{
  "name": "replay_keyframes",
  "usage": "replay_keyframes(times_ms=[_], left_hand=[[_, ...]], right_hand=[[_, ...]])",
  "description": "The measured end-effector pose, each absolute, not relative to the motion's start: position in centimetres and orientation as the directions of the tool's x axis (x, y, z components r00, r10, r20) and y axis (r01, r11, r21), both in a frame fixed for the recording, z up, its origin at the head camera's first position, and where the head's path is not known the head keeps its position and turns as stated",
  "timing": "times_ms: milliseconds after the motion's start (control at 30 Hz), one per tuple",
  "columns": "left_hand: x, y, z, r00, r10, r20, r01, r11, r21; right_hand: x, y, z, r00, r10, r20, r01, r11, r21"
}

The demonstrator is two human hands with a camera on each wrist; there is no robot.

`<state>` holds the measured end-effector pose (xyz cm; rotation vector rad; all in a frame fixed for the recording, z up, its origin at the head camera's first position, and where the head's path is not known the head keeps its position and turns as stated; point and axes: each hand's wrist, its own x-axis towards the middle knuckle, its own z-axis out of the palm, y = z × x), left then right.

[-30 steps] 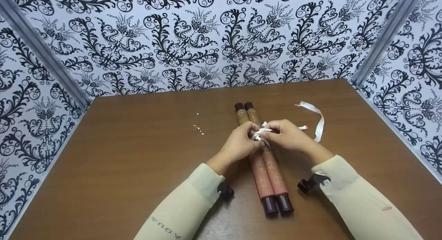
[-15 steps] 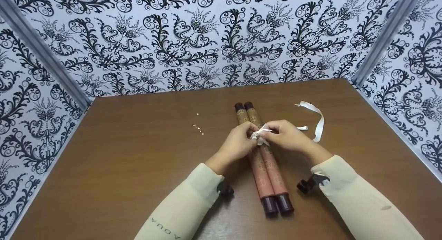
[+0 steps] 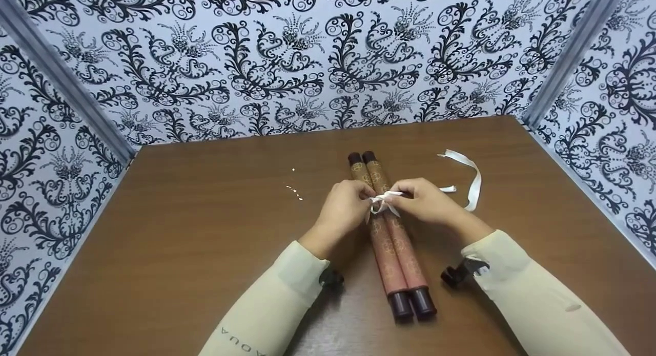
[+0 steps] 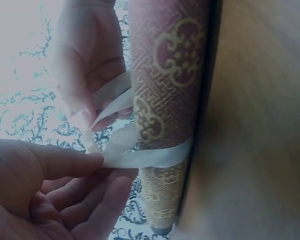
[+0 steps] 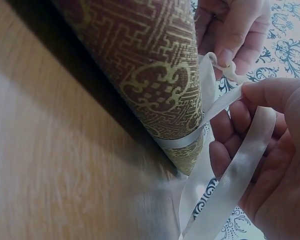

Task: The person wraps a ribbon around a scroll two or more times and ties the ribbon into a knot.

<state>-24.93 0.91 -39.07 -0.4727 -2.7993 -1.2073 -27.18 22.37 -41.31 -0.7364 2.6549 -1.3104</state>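
Two brocade-covered rolls (image 3: 392,248) with dark end caps lie side by side on the table, like a rolled scroll. White ribbon (image 3: 380,206) goes around their middle, with a loop and short ends over the top. My left hand (image 3: 341,207) pinches the ribbon between thumb and finger, as the left wrist view confirms at the ribbon band (image 4: 165,156). From the other side, my right hand (image 3: 425,201) pinches another part of it. Seen from the right wrist, a long ribbon strand (image 5: 240,170) hangs across the palm of that hand (image 5: 285,135).
White ribbon lengths (image 3: 475,184) lie on the brown table (image 3: 205,233) beyond my right wrist. Small white bits (image 3: 294,191) are scattered left of the rolls. Black-and-white patterned walls (image 3: 287,64) enclose the table at the back and sides.
My left hand has shifted slightly left and drawn ribbon out, so the loop over the rolls shows more openly. The right hand and the rolls have stayed nearly still.
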Motion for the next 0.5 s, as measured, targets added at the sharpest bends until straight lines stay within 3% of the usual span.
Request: replay_keyframes(times_ms=[233, 500], left_hand=[[-24.71, 0.61, -38.02, -0.953, 0.248, 0.172, 0.287, 0.569, 0.771], [-25.19, 0.63, -38.08, -0.964, 0.266, 0.016, 0.1, 0.305, 0.947]], right_hand=[[-27.18, 22.38, -41.22, -0.88, -0.457, 0.128, -0.383, 0.523, -0.762], [-27.05, 22.33, -41.24, -0.882, -0.457, 0.113, -0.366, 0.516, -0.775]])
